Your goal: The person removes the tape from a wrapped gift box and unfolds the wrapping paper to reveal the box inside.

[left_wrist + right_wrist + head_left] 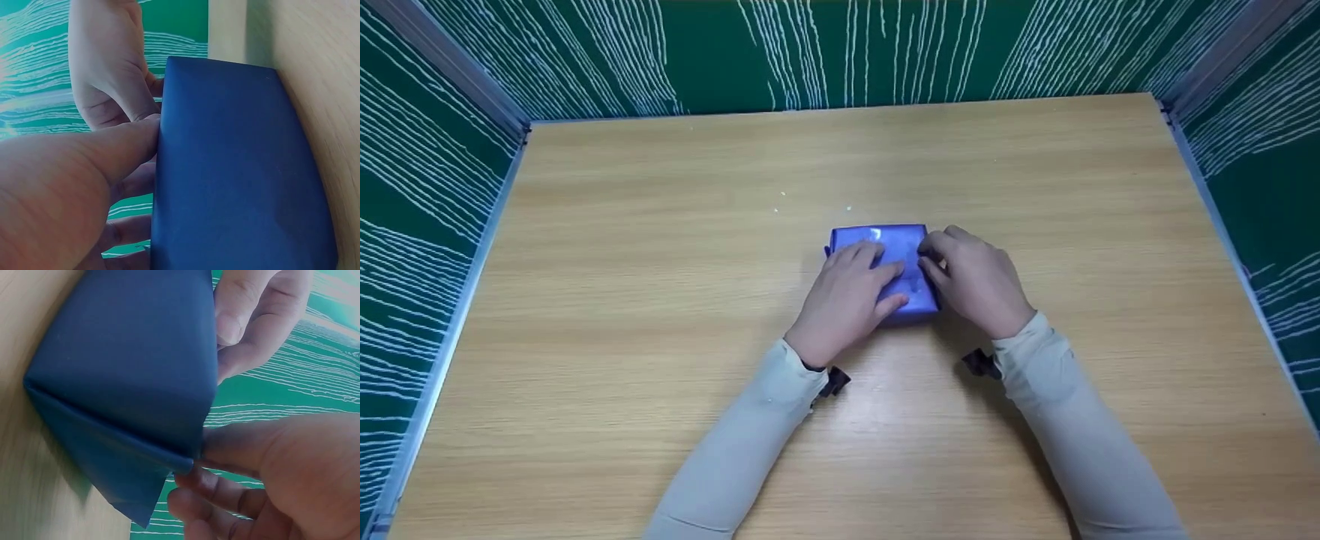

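A box wrapped in shiny blue-violet paper (900, 241) sits on the table in front of the person. The left hand (844, 296) rests on its top with fingers spread; its thumb (132, 138) lies along the near top edge in the left wrist view. At the right end, the right hand (979, 277) pinches the wrapping paper by the top corner, between thumb and curled fingers. A folded end flap of wrapping paper (107, 450) sticks out from that end in the right wrist view, its tip hanging free below the fingers.
The wooden table (660, 225) carries a few tiny white scraps (782, 193) beyond the box. Green panels with white streaks (885, 52) enclose the back and both sides. Small black devices (982, 364) are strapped at the wrists.
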`<state>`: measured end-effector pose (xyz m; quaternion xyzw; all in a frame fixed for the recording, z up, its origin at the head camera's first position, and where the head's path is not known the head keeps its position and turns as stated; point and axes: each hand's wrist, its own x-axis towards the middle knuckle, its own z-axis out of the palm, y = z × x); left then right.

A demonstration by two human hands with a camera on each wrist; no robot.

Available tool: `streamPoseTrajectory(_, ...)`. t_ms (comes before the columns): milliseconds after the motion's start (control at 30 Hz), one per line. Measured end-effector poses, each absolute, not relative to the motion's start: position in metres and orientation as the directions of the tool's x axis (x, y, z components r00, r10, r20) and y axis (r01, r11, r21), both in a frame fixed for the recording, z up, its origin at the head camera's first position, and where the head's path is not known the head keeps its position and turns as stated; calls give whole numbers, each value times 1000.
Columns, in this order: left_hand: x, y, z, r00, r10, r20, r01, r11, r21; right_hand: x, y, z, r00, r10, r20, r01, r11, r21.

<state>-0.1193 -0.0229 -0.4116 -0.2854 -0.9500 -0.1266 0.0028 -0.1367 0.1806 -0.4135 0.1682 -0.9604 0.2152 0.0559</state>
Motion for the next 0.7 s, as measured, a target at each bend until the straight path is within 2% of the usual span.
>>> streamPoseTrajectory(700,-118,-22,-411,-846,531,48,524,812,255,-139,179,-418,-946,-274,174,-323,850,-416)
